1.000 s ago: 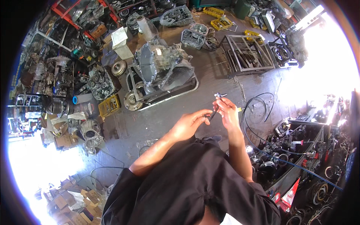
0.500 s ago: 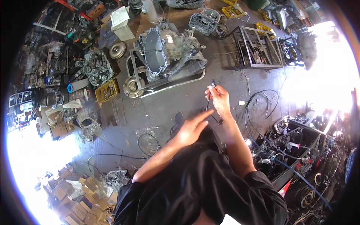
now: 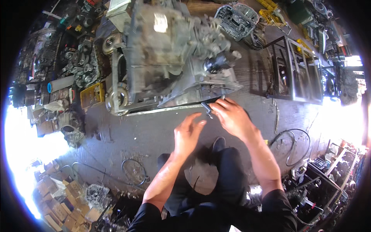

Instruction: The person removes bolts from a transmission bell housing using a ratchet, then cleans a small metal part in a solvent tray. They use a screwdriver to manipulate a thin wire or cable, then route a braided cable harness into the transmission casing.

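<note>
My right hand [image 3: 232,118] is closed on a small dark metal piece [image 3: 206,108] with a bluish-grey stem; its exact kind is hard to make out. It is held just in front of the near edge of a large gearbox [image 3: 154,50], which lies on a low metal frame [image 3: 150,111] on the floor. To the left, my left hand [image 3: 186,133] is half curled, thumb apart from the fingers, with nothing visible in it. It hovers short of the dark piece without touching it.
Past the gearbox lies an open housing [image 3: 236,23], with a metal rack [image 3: 297,73] to the right. A yellow tray [image 3: 92,95] and many loose parts line the left. A hose loop [image 3: 134,172] and cardboard boxes [image 3: 58,208] lie at lower left.
The view has come closer to the gearbox, and I am now lower, with bent knees showing. Both hands have moved toward its near edge. My left hand has drawn away from the right forearm.
</note>
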A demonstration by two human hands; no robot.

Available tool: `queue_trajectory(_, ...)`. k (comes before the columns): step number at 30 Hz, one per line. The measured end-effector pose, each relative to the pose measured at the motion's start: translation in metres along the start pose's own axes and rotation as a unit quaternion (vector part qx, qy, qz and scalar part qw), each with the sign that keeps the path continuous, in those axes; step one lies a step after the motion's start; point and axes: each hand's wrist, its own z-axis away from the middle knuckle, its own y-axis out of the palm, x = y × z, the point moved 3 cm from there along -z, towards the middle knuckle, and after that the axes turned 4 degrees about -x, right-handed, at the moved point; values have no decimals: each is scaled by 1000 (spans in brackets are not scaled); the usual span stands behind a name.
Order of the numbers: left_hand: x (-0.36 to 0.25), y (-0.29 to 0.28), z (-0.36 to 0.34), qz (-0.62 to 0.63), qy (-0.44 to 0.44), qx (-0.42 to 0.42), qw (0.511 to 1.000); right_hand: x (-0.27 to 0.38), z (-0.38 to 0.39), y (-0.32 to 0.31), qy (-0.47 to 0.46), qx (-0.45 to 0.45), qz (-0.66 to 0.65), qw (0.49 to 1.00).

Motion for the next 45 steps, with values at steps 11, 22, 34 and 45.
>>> queue_trajectory(11,61,65,-51,-27,340,-136,930,-1,-7,23,-138,-75,316,936)
queue_trajectory(22,58,69,-69,142,280,-221,923,21,-30,27,-194,-149,267,932)
queue_trajectory(34,70,78,-83,278,203,-243,907,43,59,46,-216,-264,52,939)
queue_trajectory(45,71,98,-85,589,0,-69,805,-34,15,102,21,-397,-153,905)
